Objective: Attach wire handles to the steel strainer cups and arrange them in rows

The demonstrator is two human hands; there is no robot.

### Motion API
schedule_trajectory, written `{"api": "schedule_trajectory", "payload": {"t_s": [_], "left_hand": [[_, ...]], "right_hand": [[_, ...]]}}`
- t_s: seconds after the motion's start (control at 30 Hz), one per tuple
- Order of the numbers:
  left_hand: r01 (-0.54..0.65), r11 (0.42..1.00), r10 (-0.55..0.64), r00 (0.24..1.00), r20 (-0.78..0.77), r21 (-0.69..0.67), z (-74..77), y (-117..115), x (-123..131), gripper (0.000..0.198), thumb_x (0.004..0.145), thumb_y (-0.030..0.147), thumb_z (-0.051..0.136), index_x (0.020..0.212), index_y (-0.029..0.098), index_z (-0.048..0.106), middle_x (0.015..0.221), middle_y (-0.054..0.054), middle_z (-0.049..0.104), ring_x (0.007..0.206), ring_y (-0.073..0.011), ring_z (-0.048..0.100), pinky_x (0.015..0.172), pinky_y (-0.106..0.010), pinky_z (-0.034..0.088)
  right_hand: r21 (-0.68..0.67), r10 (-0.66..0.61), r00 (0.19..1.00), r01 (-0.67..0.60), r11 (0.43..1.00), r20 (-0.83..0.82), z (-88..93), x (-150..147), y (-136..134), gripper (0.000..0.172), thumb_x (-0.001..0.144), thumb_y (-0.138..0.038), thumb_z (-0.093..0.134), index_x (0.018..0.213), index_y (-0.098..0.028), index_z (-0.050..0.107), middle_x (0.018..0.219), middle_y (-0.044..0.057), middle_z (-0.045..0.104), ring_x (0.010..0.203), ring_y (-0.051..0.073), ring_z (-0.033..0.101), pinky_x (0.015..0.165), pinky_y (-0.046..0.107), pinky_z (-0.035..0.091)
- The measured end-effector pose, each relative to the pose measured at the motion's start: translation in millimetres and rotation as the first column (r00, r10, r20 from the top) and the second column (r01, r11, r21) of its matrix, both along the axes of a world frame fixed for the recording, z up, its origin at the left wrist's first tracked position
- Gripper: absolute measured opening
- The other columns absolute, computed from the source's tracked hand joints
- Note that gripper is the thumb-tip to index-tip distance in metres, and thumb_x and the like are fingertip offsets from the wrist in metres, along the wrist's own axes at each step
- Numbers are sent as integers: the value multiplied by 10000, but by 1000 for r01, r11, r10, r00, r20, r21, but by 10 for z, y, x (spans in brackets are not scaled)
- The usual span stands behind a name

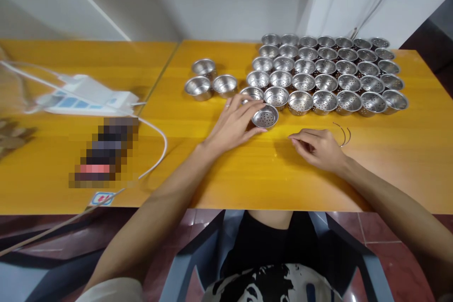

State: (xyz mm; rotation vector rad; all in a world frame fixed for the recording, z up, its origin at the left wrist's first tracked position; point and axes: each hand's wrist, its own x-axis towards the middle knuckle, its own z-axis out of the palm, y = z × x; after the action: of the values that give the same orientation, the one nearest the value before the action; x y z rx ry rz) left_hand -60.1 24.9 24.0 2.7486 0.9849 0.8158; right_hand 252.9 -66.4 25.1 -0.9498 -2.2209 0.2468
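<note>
My left hand [238, 119] is closed round the rim of a small perforated metal strainer cup [265, 117], its thumb at the near side and fingers at the far side. The cup stands upright in front of the rows. In front and to the right, my right hand [318, 147] has its fingers pinched together just above the table; what they hold, if anything, I cannot make out. Two thin curved wires [343, 134] show just behind the right wrist. Several rows of matching strainer cups [326, 102] stand beyond both hands.
Three more strainer cups [225, 85] stand left of the rows. A white power strip [92, 96] with cables lies on the left part of the yellow table [247, 184]. A blurred-out dark object [106, 151] lies near it, and a white cable [164, 144] curves alongside.
</note>
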Motion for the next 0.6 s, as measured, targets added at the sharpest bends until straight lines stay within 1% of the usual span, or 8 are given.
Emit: {"api": "schedule_trajectory", "payload": {"t_s": [0.1,0.23,0.37,0.43,0.47,0.53,0.57,0.6], "left_hand": [[-1,1000,1,1000,2,-11,-16,4,5,802,1108,814,648,1651,223,645,1609,-206,733,1477,-450,638,1248,-681,520],[-14,999,14,1000,-13,-31,-16,-28,36,797,1129,826,593,1658,231,628,1625,-202,720,1491,-447,627,1264,-682,501],[25,1000,-25,999,24,-5,48,12,-33,982,1073,964,511,1714,221,548,1718,-192,648,1543,-458,572,1286,-710,454],[-73,997,69,991,118,30,75,123,-184,955,1098,953,453,1700,216,538,1730,-151,631,1582,-425,516,1324,-725,393],[-184,982,174,969,177,44,73,201,-292,878,1135,901,427,1663,212,558,1710,-124,639,1601,-398,478,1340,-732,353],[-445,892,413,871,266,72,24,381,-550,763,1123,865,506,1492,214,655,1591,-82,698,1633,-369,392,1327,-746,282],[-539,840,507,817,274,54,-24,468,-686,743,1105,866,536,1426,212,682,1541,-75,714,1646,-365,359,1305,-742,268],[-594,804,567,780,264,28,-82,548,-814,746,1088,874,547,1389,208,694,1513,-75,715,1640,-358,351,1282,-724,270]], "right_hand": [[16,8,1000,-9,1000,14,5,3,-1,287,1145,-206,592,1097,-157,871,815,50,813,587,130,618,593,293,462],[1,9,1000,-9,1000,30,-16,-3,-7,293,1153,-221,585,1101,-169,870,831,49,823,598,134,637,607,292,475],[26,-1,997,-1,1000,72,8,11,9,311,1159,-230,565,1113,-173,867,833,51,827,600,137,640,613,298,466],[78,-58,985,46,996,163,90,91,34,320,1156,-237,558,1078,-184,864,837,56,830,621,150,653,602,316,414],[108,-103,968,80,991,227,151,161,49,311,1144,-243,568,1042,-193,858,846,63,833,644,163,666,597,330,376],[131,-191,919,154,979,346,294,367,88,239,1086,-249,635,943,-211,824,879,76,838,706,201,688,610,352,321],[105,-201,901,173,979,384,366,495,109,159,1034,-262,691,938,-222,812,908,78,841,731,218,691,620,353,316],[56,-194,894,187,981,404,433,633,132,81,987,-279,747,953,-236,806,942,74,848,759,231,694,635,349,335]]}}
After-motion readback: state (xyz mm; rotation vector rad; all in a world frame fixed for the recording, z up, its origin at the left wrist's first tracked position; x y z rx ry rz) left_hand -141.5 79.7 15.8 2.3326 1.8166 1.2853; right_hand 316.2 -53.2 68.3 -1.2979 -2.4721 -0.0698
